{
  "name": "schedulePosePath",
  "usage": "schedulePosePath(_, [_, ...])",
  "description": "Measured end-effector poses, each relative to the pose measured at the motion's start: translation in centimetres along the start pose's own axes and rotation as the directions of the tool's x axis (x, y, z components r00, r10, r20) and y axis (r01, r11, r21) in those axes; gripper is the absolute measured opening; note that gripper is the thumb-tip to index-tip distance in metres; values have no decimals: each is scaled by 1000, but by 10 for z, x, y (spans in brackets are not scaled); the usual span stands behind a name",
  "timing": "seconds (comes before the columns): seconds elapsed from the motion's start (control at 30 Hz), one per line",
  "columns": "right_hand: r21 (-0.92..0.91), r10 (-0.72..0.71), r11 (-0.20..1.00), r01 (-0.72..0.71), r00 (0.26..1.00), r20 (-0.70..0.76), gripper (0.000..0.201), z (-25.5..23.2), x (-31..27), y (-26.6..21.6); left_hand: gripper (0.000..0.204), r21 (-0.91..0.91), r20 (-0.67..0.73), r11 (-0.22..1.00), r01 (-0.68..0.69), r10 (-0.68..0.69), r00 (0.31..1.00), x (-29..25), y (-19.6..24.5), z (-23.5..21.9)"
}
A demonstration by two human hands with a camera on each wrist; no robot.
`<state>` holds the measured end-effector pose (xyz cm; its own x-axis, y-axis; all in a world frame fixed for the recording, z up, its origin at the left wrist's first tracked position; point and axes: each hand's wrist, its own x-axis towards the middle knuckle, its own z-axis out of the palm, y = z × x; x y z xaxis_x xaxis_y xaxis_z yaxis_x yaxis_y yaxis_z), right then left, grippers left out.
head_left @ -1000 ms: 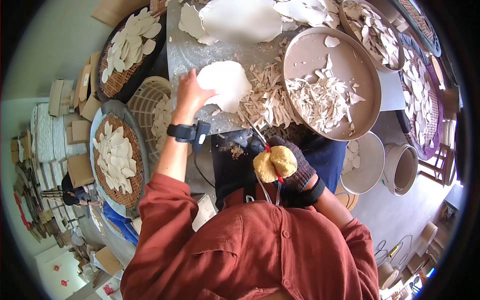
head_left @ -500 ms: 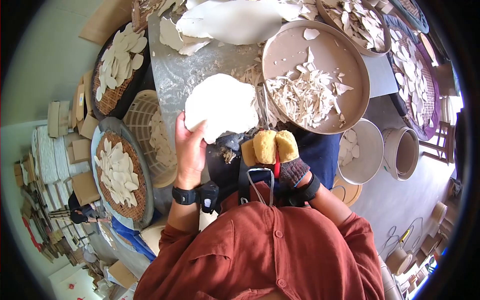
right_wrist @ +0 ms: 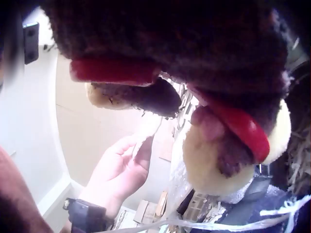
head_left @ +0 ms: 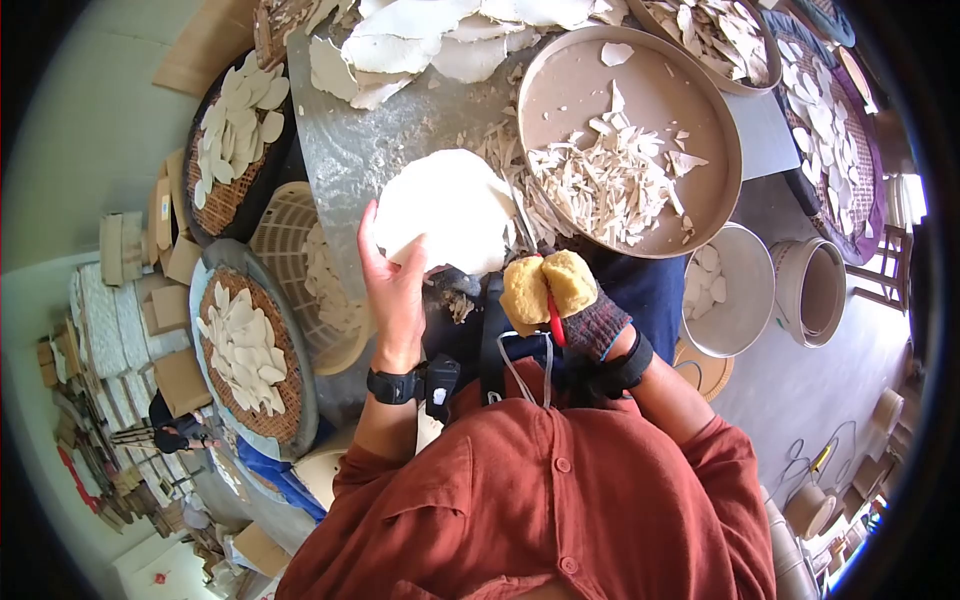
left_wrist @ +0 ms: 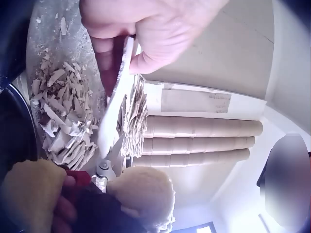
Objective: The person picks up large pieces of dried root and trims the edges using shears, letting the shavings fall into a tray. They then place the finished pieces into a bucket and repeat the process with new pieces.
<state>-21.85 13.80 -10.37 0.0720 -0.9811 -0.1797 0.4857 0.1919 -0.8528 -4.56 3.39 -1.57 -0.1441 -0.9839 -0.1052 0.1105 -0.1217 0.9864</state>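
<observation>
In the head view my bare left hand (head_left: 395, 290) pinches a thin, pale, irregularly rounded sheet (head_left: 450, 210) between thumb and fingers, near its lower left edge. Seen edge-on in the left wrist view, the sheet (left_wrist: 112, 114) hangs down from the fingers toward the blades of the shears (left_wrist: 103, 167). My right hand (head_left: 597, 325), in a dark knitted glove, grips these red-handled shears. Yellow foam pads (head_left: 525, 295) cover its fingers and hide part of the grip. The shears' blades (head_left: 522, 215) stand at the sheet's right edge.
Pale offcuts (head_left: 545, 215) lie on the grey table (head_left: 350, 150) beside a round tray (head_left: 735, 170) of cut strips. Larger sheets (head_left: 400, 45) are stacked behind. Left stand a plastic basket (head_left: 275, 225) and a woven tray (head_left: 290, 370) of pale pieces; right, a bucket (head_left: 735, 325).
The left hand has lifted the sheet from the table and brought it toward my body, beside the shears. My right hand has turned the shears' blades up against the sheet's right edge.
</observation>
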Motion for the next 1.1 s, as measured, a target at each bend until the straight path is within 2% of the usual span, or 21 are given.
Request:
schedulePosePath(0.07, [53, 45, 997, -48, 997, 64, 38, 1, -2, -3, 64, 11, 30, 998, 56, -56, 998, 3, 2, -2])
schedulePosePath(0.13, [29, -5, 1000, 1, 994, 113, 40, 2, -2, -3, 66, 26, 54, 997, 79, -80, 995, 10, 2, -8])
schedulePosePath(0.2, [95, 32, 995, -44, 992, 122, 39, 3, -3, -4, 66, 50, 67, 998, 32, -36, 997, 16, 1, -10])
schedulePosePath(0.27, [310, 109, 940, -145, 986, 129, 35, 3, -3, -2, 66, 61, 89, 997, 36, -41, 995, 18, 3, -12])
schedulePosePath(0.33, [596, 179, 765, -242, 970, 163, 29, 1, -4, 3, 66, 56, 120, 994, 94, -100, 988, 18, 7, -13])
schedulePosePath(0.37, [393, 142, 901, -183, 981, 130, 26, 1, -5, 3, 66, 53, 117, 993, 107, -112, 987, 18, 6, -14])
schedulePosePath(0.4, [163, 97, 980, -114, 990, 106, 24, 1, -6, 2, 66, 49, 115, 992, 119, -124, 986, 19, 5, -14])
schedulePosePath(0.43, [-94, -10, 995, 20, 994, 105, 22, 3, -6, 0, 66, 46, 112, 990, 133, -137, 984, 19, 3, -15])
schedulePosePath(0.47, [-347, -118, 926, 146, 988, 103, 20, 4, -6, -2, 66, 40, 111, 989, 141, -145, 983, 18, 3, -15])
schedulePosePath(0.5, [-584, -271, 750, 310, 950, 157, 19, 6, -5, -5, 67, 34, 110, 988, 149, -151, 982, 17, 3, -14])
schedulePosePath(0.53, [-760, -394, 486, 432, 884, 251, 19, 7, -5, -7, 67, 27, 110, 988, 155, -157, 982, 17, 3, -14])
schedulePosePath(0.57, [-587, -283, 745, 316, 947, 150, 19, 5, -5, -1, 67, 27, 135, 988, 149, -151, 979, 18, 3, -15])
schedulePosePath(0.6, [-352, -141, 922, 162, 986, 86, 20, 3, -6, 9, 67, 27, 159, 989, 143, -145, 977, 19, 3, -18])
schedulePosePath(0.63, [-198, -49, 978, 59, 997, 55, 22, 0, -5, 11, 67, 27, 183, 990, 136, -138, 973, 20, 4, -19])
schedulePosePath(0.67, [-34, 43, 999, -42, 999, 22, 24, -2, -4, 12, 67, 28, 186, 988, 149, -152, 971, 18, 4, -18])
schedulePosePath(0.77, [-223, 6, 975, -4, 1000, 12, 31, -9, 3, 9, 67, 41, 193, 981, 192, -196, 961, 12, 6, -15])
schedulePosePath(0.8, [-307, -68, 949, 74, 997, 28, 32, -7, 3, 9, 67, 47, 196, 978, 204, -209, 958, 13, 5, -15])
schedulePosePath(0.93, [-345, -212, 916, 203, 977, 12, 32, 7, -3, 0, 68, 53, 205, 967, 251, -257, 944, 13, -1, -18])
schedulePosePath(1.03, [-45, -78, 996, 76, 997, -29, 27, 8, -4, -7, 69, 73, 198, 966, 248, -258, 945, 15, -1, -19])
schedulePosePath(1.07, [177, 22, 984, -13, 999, -46, 26, 10, -6, -11, 70, 75, 208, 967, 245, -256, 944, 17, 1, -19])
schedulePosePath(1.1, [391, 124, 915, -99, 992, -40, 24, 12, -7, -13, 71, 77, 216, 967, 243, -254, 943, 19, 4, -19])
